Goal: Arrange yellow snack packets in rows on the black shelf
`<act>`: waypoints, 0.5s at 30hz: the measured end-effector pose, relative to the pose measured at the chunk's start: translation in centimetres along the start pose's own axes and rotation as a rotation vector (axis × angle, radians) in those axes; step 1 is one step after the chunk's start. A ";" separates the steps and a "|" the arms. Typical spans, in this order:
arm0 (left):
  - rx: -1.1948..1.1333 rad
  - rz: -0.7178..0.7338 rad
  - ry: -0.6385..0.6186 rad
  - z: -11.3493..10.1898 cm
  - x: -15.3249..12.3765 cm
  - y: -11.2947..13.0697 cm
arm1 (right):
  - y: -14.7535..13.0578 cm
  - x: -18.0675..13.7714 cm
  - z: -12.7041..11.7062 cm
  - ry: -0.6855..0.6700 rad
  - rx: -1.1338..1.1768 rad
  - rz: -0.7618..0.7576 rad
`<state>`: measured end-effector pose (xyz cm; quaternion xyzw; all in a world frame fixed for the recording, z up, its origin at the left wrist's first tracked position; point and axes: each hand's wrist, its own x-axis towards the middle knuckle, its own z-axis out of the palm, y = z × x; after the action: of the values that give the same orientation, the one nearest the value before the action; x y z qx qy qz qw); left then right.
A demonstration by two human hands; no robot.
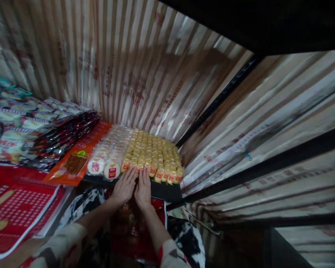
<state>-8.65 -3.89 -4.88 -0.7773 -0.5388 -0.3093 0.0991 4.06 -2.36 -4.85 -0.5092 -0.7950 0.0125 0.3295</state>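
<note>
Both my hands rest flat, side by side, at the front edge of a dark shelf (167, 190). My left hand (124, 187) lies with fingers stretched out, its tips touching the front row of small yellow wrapped snack packs (152, 152). My right hand (143, 190) also lies flat with fingers extended, tips against the same yellow packs. Neither hand grips anything. To the left of the yellow packs stand rows of round white packs with red labels (107, 162).
An orange snack bag (76, 158) lies left of the white packs. Stacks of shiny packets (41, 126) and a red printed box (19, 204) fill the left. Striped paper-covered walls (134, 63) close in behind and on the right. A red package (128, 230) sits below my arms.
</note>
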 end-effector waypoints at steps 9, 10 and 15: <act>0.031 -0.003 -0.044 -0.5 1.1 0.1 | 0.3 0.6 -0.3 -0.017 0.001 -0.009; 0.036 -0.003 -0.050 -0.6 1.2 0.1 | 0.3 0.7 -0.3 -0.024 0.001 -0.005; 0.025 0.005 -0.057 -0.7 1.5 0.1 | 0.5 0.9 -0.3 -0.042 0.003 0.008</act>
<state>-8.45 -3.11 -3.39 -0.7858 -0.5435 -0.2798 0.0942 4.40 -1.50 -4.31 -0.5116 -0.7995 0.0257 0.3136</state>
